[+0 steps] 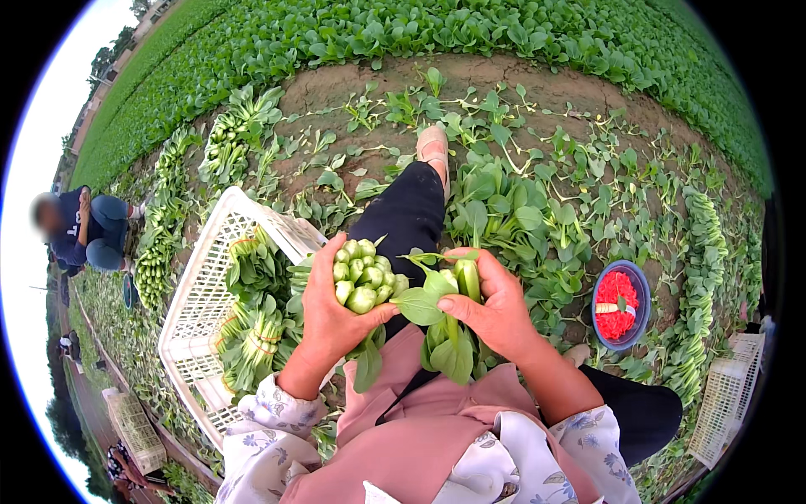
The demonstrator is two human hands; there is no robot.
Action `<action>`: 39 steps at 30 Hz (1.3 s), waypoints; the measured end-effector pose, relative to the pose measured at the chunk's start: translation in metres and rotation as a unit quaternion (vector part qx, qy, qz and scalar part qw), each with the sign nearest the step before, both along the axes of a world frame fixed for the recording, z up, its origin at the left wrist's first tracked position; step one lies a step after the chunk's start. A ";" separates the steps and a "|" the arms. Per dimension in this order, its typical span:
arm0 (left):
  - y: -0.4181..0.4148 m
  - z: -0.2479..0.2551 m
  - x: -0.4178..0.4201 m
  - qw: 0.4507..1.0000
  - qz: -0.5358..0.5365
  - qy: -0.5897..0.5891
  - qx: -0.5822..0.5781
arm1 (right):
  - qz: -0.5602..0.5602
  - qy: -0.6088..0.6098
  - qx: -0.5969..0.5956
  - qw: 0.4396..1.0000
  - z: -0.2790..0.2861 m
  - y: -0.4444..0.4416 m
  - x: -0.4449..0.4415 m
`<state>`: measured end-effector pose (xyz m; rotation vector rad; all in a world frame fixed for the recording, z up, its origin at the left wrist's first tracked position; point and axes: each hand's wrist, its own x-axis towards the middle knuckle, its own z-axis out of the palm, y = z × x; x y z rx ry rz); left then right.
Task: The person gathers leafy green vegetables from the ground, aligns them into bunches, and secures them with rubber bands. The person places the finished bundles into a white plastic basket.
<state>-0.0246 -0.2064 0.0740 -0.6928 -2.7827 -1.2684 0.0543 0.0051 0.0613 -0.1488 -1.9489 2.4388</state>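
My left hand (329,309) grips a thick bunch of green bok choy (364,277), its pale stem ends turned up and its leaves hanging beneath. Close beside it, my right hand (494,302) holds a few more bok choy heads (467,280). Their leaves hang below, and one broad leaf (419,307) lies between the two hands under my right thumb. Left of my hands, a white plastic crate (196,283) holds several tied bok choy bunches (263,340). Loose bok choy (504,205) lies heaped beyond my right hand.
At right is a blue basin (598,324) of red ties (614,286) with a pale-handled tool (607,308). Rows of cut bok choy (700,277) lie on the soil. A person (94,227) crouches at far left. More crates (730,390) stand near the edges.
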 end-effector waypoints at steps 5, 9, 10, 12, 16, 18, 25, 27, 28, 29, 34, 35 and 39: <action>-0.002 0.002 -0.002 1.000 -0.024 0.010 0.010 | 0.051 -0.004 0.257 0.965 -0.016 -0.040 0.010; -0.005 -0.001 -0.002 1.000 -0.019 -0.003 0.018 | 0.042 0.073 0.337 0.938 -0.032 -0.049 0.019; -0.005 -0.001 -0.002 1.000 -0.020 -0.002 0.020 | 0.030 0.044 0.336 0.940 -0.026 -0.049 0.019; -0.006 0.000 -0.003 1.000 -0.022 0.009 0.005 | 0.012 0.011 0.311 0.950 -0.024 -0.039 0.018; -0.008 -0.003 -0.004 1.000 -0.025 0.013 0.003 | -0.009 -0.083 -0.058 0.995 -0.010 -0.002 0.010; -0.007 -0.002 -0.005 1.000 -0.023 -0.003 0.006 | -0.029 -0.103 -0.150 0.983 0.005 0.004 0.007; -0.005 -0.001 -0.003 0.999 -0.009 -0.025 0.038 | 0.058 -0.033 0.050 0.996 -0.033 -0.013 0.013; -0.004 0.000 -0.003 0.998 -0.004 -0.040 0.054 | 0.105 -0.117 -0.008 0.987 -0.028 0.001 0.011; -0.003 0.001 -0.003 0.998 -0.008 -0.038 0.054 | 0.066 -0.111 0.013 0.991 -0.026 0.001 0.010; -0.003 0.001 -0.003 0.998 -0.012 -0.037 0.054 | 0.027 -0.105 0.034 0.994 -0.022 -0.001 0.009; -0.004 0.000 -0.004 0.998 -0.028 -0.018 0.056 | 0.088 -0.088 -0.103 0.987 0.004 -0.015 0.008; -0.005 0.000 -0.004 0.998 -0.029 -0.008 0.053 | 0.105 -0.094 -0.133 0.981 0.007 -0.021 0.008; -0.004 0.002 -0.005 0.995 -0.021 -0.042 0.087 | 0.059 -0.048 -0.099 0.992 -0.006 -0.040 0.004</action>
